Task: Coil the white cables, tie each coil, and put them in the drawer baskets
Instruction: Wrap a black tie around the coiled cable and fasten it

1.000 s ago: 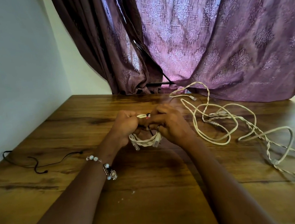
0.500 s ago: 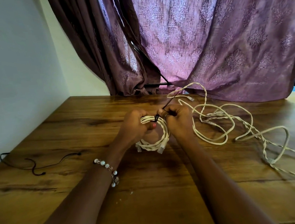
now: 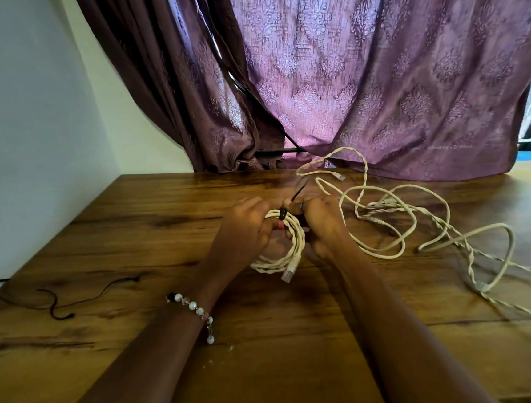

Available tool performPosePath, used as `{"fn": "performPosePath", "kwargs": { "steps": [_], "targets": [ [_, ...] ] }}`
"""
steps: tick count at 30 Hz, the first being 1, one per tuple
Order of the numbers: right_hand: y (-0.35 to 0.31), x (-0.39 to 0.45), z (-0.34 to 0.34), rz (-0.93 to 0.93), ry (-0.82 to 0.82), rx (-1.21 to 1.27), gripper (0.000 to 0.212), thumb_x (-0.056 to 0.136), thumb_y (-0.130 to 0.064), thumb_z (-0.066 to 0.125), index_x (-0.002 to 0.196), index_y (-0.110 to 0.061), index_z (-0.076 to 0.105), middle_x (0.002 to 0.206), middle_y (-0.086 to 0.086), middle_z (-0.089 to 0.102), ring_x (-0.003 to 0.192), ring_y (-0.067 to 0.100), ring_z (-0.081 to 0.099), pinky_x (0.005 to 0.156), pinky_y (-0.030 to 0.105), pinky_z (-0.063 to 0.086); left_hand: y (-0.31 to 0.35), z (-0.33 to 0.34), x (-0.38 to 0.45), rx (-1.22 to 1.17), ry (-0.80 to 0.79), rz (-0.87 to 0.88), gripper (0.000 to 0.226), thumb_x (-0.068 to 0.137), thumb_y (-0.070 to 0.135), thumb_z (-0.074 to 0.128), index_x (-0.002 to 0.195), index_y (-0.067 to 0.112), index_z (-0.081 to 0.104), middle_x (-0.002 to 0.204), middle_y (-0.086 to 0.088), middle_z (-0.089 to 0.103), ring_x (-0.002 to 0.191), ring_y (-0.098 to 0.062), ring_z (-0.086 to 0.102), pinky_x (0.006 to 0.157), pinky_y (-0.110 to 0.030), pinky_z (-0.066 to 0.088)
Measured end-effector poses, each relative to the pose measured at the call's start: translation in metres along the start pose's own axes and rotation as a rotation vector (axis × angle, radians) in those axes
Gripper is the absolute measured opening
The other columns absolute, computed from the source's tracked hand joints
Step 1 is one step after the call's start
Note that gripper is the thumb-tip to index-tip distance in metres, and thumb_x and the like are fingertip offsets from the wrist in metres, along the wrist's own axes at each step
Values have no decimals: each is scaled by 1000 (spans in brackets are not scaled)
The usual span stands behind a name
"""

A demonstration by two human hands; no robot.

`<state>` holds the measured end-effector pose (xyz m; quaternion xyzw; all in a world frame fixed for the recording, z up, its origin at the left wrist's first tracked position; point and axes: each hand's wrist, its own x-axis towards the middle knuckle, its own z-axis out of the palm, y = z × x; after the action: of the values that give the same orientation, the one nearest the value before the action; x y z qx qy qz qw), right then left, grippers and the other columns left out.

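Wooden tabletop by a purple curtain | left hand clasped the coiled white cable to steady it | right hand pinched the black tie, likely cinching it | loose white cables lay just right | drawer baskets unseen

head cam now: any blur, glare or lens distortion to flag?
Head view: strong wide-angle bending at the curtain and table edges; motion blur on the black tie pulled by the right hand; soft backlight through the curtain, blown-out patch at the right edge; coil sharp.
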<state>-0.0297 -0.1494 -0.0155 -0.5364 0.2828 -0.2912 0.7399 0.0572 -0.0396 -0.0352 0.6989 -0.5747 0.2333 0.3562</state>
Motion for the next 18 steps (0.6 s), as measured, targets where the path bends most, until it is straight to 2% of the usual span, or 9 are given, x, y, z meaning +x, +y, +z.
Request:
{"fn": "performPosePath", "kwargs": {
  "steps": [1, 3, 5, 8, 10, 12, 14, 16, 18],
  "targets": [
    [-1, 0, -1, 31, -29, 21, 5, 85, 6, 56, 82, 4, 59, 58, 13, 58, 40, 21, 52, 38, 25, 44, -1, 1, 0, 25, 22, 25, 29, 81, 20, 50, 89, -1, 68, 78, -14, 65, 72, -26, 61, 63, -34, 48],
    [-2, 1, -3, 105, -103, 50, 11, 87, 5, 50, 81, 1, 59, 63, 13, 57, 44, 21, 53, 38, 25, 44, -2, 3, 0, 15, 63, 45, 27, 81, 18, 53, 94, 0, 69, 82, -14, 65, 79, -20, 56, 68, -29, 44],
    [-2, 2, -5, 199, -179, 71, 14, 89, 3, 45, 91, 2, 58, 68, 14, 56, 46, 20, 55, 39, 23, 47, -4, 2, -1, -50, 93, 29, 28, 81, 16, 56, 99, 1, 70, 85, -13, 64, 82, -15, 53, 72, -23, 43],
    [-1, 4, -10, 314, -281, 141, 19, 90, 1, 39, 88, 4, 58, 60, 12, 60, 44, 17, 58, 41, 21, 48, -2, 0, -1, -177, 125, 2, 29, 79, 16, 61, 103, 4, 72, 85, -11, 64, 80, -10, 55, 72, -10, 40],
    [-3, 1, -12, 366, -332, 168, 20, 85, 2, 39, 85, 5, 59, 56, 11, 61, 43, 16, 59, 40, 20, 48, 3, 0, 0, -265, 143, -24, 29, 76, 18, 63, 99, 4, 73, 85, -10, 63, 78, -9, 56, 69, -12, 42],
    [-4, -3, -14, 391, -358, 174, 20, 69, 1, 44, 81, 5, 59, 53, 10, 62, 40, 15, 59, 39, 18, 47, 6, 1, 1, -335, 160, -59, 27, 73, 19, 67, 94, 3, 74, 89, -6, 64, 80, -9, 58, 69, -14, 45],
    [-3, -2, -16, 402, -379, 166, 26, 60, -3, 46, 80, 5, 61, 53, 10, 62, 41, 14, 59, 39, 18, 47, 6, 1, 2, -352, 154, -74, 25, 71, 17, 72, 92, 5, 75, 95, -3, 67, 88, -11, 61, 76, -18, 48],
    [0, 0, -17, 421, -416, 161, 25, 63, -6, 46, 81, 4, 61, 54, 8, 61, 41, 15, 56, 39, 19, 47, 4, 2, 2, -340, 137, -67, 28, 71, 20, 73, 96, 7, 76, 95, -3, 70, 94, -12, 61, 81, -21, 48],
    [3, 2, -16, 420, -457, 163, 22, 67, -8, 44, 80, 3, 59, 55, 7, 59, 41, 15, 53, 41, 19, 46, 4, 2, 1, -389, 136, -132, 30, 70, 18, 74, 98, 9, 75, 91, -2, 69, 91, -6, 60, 80, -16, 48]
  ]
}}
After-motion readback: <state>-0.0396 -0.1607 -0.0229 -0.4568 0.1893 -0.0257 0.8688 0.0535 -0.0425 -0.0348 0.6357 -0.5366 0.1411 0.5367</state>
